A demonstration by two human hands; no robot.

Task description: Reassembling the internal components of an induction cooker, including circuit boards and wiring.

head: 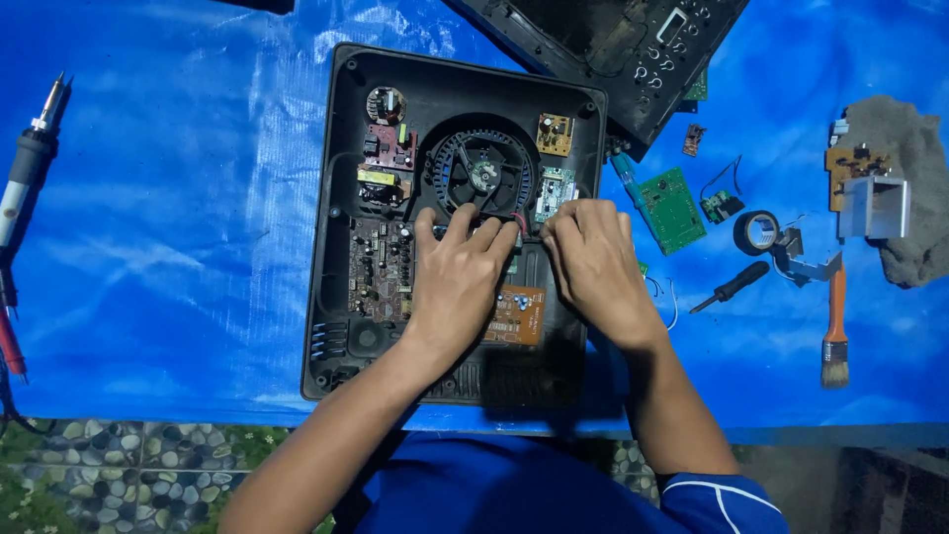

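An opened black appliance housing point(331, 198) lies flat on a counter covered with a blue plastic sheet point(168, 227), its inner side up. Inside it sit a round black fan point(482, 170) at upper centre, a dark main circuit board point(380, 269) along the left, smaller boards above that, a small yellow board point(555, 133) at the upper right, and an orange-brown board point(519, 314) low in the middle. Both hands work together just below the fan. The left hand point(457, 282) rests palm down over the housing, fingers curled forward with the tips touching the fan's lower rim. The right hand point(595, 262) is just beside it, fingers bent inward toward the left fingertips. Thin red and dark wires point(520, 222) show between the two sets of fingertips; whether either grip is pinched on them cannot be told, since the fingers hide the contact point. The left hand partly covers the orange-brown board. To the right of the housing, on the sheet, lie a green circuit board point(671, 209), a roll of black tape point(757, 232), a black-handled screwdriver point(732, 287) and a brush with an orange handle point(836, 326). A grey cloth point(914, 173) at the far right carries a board with a metal heat sink point(875, 203). A second black cover panel point(613, 40) lies at the top edge, overlapping the housing's upper right corner. A soldering iron point(25, 168) lies at the far left, well apart from the hands.
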